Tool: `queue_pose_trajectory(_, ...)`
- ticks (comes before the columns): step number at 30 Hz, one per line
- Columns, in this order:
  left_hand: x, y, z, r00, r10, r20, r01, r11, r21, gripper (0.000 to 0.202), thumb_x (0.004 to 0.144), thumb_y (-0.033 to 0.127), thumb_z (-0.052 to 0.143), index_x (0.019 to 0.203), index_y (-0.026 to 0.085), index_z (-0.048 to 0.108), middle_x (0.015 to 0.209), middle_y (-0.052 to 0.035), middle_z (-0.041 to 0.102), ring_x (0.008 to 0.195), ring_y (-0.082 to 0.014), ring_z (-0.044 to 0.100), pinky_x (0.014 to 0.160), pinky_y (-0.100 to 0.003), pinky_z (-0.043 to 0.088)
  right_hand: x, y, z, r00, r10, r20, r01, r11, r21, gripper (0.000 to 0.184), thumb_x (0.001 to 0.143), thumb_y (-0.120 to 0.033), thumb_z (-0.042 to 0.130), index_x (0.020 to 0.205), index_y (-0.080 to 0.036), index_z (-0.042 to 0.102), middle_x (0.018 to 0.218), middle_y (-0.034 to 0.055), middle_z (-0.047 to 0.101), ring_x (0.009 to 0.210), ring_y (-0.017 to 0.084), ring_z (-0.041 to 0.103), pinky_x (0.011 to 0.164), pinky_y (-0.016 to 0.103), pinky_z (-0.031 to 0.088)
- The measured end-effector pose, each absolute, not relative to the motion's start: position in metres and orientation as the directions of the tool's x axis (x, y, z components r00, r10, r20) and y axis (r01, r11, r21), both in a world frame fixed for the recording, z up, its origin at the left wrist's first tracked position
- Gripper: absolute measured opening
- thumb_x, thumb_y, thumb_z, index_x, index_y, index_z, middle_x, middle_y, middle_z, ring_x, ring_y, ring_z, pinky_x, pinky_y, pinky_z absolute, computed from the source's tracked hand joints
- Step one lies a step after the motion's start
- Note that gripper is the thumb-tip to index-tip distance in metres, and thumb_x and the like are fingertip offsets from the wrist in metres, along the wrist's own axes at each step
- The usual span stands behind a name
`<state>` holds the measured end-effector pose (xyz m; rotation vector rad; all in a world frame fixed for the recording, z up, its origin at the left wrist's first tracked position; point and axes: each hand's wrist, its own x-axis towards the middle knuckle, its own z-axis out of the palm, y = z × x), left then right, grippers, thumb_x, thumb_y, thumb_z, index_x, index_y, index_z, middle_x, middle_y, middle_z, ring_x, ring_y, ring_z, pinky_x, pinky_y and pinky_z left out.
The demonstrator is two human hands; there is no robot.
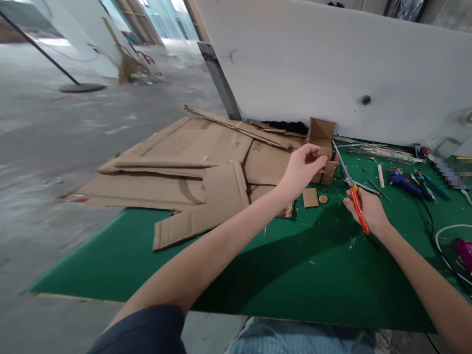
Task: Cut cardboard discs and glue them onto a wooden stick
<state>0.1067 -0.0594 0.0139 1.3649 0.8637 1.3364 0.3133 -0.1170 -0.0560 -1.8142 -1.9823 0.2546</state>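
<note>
Here, above the counter's (332, 295) right half, the right hand (372, 211) has fingers curled around red-handled scissors (356, 204), blades toward the far edge. Left of it lie a cardboard disc (323, 199) and cardboard square (310, 197). Beyond, the left hand (303, 168) pinches a small cardboard piece (324, 152) by an open box (322, 130).

Green tabletop (103, 265) beneath cardboard sheets (225, 189), a small cardboard square (310, 197), a disc (323, 199) and a blue glue gun (405, 183).
</note>
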Motion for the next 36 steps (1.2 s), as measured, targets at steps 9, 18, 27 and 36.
queue_pose_trajectory(9, 0.108, -0.059, 0.011, 0.222, 0.946, 0.235, -0.250, -0.178, 0.952, 0.011, 0.079, 0.024, 0.067, 0.078, 0.015, 0.061, 0.072, 0.0005, 0.058, 0.065, -0.0082, 0.055, 0.065, -0.023, 0.050, 0.312, -0.118, -0.054, -0.032, 0.987, 0.160, 0.913, 0.094, -0.397, 0.039, 0.088, -0.050, 0.050, 0.107, -0.018, 0.061, 0.100, 0.0116, 0.073, 0.091, 0.028, 0.070, 0.078, 0.037, 0.050)
queue_pose_trajectory(18, 0.110, -0.061, 0.008, 0.236, 0.949, 0.209, -0.272, -0.142, 0.952, 0.013, 0.078, 0.024, 0.070, 0.077, 0.015, 0.062, 0.072, -0.0006, 0.060, 0.068, -0.0086, 0.057, 0.065, -0.022, 0.049, 0.310, -0.120, -0.053, -0.048, 0.985, 0.167, 0.935, 0.103, -0.339, 0.039, 0.089, -0.052, 0.047, 0.108, -0.020, 0.059, 0.090, 0.0093, 0.071, 0.081, 0.027, 0.068, 0.066, 0.032, 0.043)
queue_pose_trajectory(27, 0.115, -0.058, -0.003, 0.264, 0.944, 0.199, -0.339, -0.102, 0.935, 0.019, 0.078, 0.029, 0.073, 0.079, 0.014, 0.061, 0.073, -0.0006, 0.061, 0.067, -0.0075, 0.057, 0.066, -0.022, 0.051, 0.308, -0.120, -0.055, -0.045, 0.977, 0.210, 0.901, 0.131, -0.414, 0.034, 0.089, -0.051, 0.047, 0.098, -0.020, 0.056, 0.086, 0.0063, 0.067, 0.077, 0.023, 0.064, 0.065, 0.031, 0.042)
queue_pose_trajectory(36, 0.115, -0.060, -0.005, 0.265, 0.935, 0.234, -0.277, -0.159, 0.948, 0.020, 0.077, 0.029, 0.073, 0.081, 0.014, 0.061, 0.071, 0.0012, 0.059, 0.065, -0.0078, 0.058, 0.068, -0.024, 0.053, 0.312, -0.118, -0.059, -0.040, 0.983, 0.180, 0.830, 0.133, -0.541, 0.033, 0.087, -0.053, 0.050, 0.101, -0.022, 0.049, 0.083, 0.0038, 0.062, 0.065, 0.020, 0.057, 0.059, 0.031, 0.041)
